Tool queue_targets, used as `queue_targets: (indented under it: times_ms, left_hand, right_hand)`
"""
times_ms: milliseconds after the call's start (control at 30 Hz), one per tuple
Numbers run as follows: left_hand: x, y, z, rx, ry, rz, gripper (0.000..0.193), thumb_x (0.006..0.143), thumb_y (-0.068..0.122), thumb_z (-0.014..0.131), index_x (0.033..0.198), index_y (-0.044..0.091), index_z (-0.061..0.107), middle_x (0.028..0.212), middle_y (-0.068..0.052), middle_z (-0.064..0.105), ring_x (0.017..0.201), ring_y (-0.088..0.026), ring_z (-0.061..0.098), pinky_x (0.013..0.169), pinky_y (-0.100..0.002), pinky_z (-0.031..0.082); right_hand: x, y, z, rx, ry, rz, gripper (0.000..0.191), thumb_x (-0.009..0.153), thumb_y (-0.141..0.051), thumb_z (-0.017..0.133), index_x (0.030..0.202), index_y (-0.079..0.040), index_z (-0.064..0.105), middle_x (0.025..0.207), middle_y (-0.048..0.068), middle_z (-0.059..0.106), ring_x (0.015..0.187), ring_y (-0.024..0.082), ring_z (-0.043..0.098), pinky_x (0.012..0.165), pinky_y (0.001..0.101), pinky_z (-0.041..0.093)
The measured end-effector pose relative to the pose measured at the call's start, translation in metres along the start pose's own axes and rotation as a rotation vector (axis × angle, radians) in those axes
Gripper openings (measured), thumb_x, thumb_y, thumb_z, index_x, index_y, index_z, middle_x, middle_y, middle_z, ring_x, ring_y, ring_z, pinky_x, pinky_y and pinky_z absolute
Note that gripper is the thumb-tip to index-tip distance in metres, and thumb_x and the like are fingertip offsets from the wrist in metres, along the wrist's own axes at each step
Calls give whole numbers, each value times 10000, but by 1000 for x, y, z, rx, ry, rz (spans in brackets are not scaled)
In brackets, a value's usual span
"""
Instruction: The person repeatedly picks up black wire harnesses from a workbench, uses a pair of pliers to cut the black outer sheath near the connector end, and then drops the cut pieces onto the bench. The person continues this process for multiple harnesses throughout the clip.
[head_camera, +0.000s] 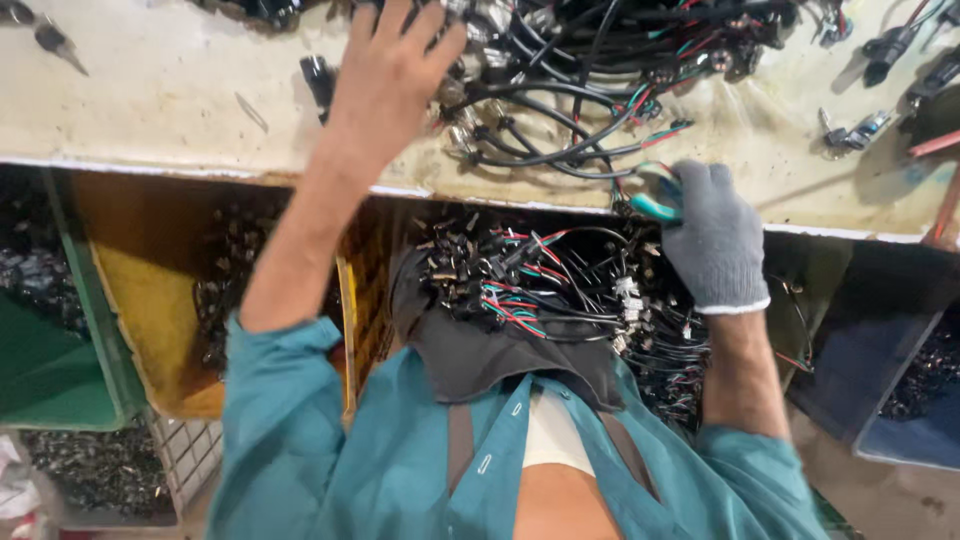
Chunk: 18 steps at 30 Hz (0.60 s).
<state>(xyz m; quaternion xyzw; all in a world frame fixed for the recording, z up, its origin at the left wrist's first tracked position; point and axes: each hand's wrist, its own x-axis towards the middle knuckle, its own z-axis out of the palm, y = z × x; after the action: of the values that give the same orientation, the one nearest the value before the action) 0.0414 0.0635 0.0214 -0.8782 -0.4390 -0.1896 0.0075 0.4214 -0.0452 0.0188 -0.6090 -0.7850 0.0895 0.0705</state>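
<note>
**Sorting wire harnesses at the bench edge**

Teal shirt front (400, 470) fills the bottom of the view, and just beyond it a dark apron lap (500, 350) holds a heap of cut harnesses (540, 285) — black leads with red and green strands and small connectors. Above that runs the pale, stained workbench (160, 90), its front edge crossing the whole picture.

Left hand (395, 65), bare, lies flat with fingers spread on the tangle of black cables (560, 110) on the bench; it presses rather than pinches, so nothing is clamped in it. Right hand (712, 235), in a grey knit glove, is closed around teal-handled cutters (655, 195) right at the bench edge, the tool's tip touching the wires that hang over it.

To do this well, I judge that the bare hand should pin one lead apart from the tangle before the blades close — otherwise neighbouring strands may get nicked. Keeping the cut over the lap lets pieces drop onto the heap, not into the yellow bin (150, 270) or green bin (50, 370) alongside.
</note>
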Motion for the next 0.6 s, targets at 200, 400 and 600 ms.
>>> queue_targets:
  times_ms: [200,400,600]
  left_hand:
    - [22,1,31,30,0,-32,413,837,154,786,1197,-8,666,1125,-152,693,1206,-324,559,1055,-523,352]
    - [15,10,4,-791,319,-418,412,969,359,811,1206,47,687,1112,-86,721,1075,-223,676,972,-422,515]
    - [-21,95,0,-1785,285,-425,556,1070,530,638,1403,91,561,1001,-44,694,916,-161,697,833,-312,596]
  right_hand:
    - [8,18,3,236,67,-54,542,975,-101,784,1449,-71,522,1124,190,699,929,380,736,755,454,577]
    - [2,25,11,342,252,-51,466,951,-3,729,1373,-42,534,1227,176,717,937,304,759,795,387,598]
    - [-2,-38,1,1734,426,530,190,932,-45,633,1121,-60,612,803,9,589,526,69,467,456,242,383]
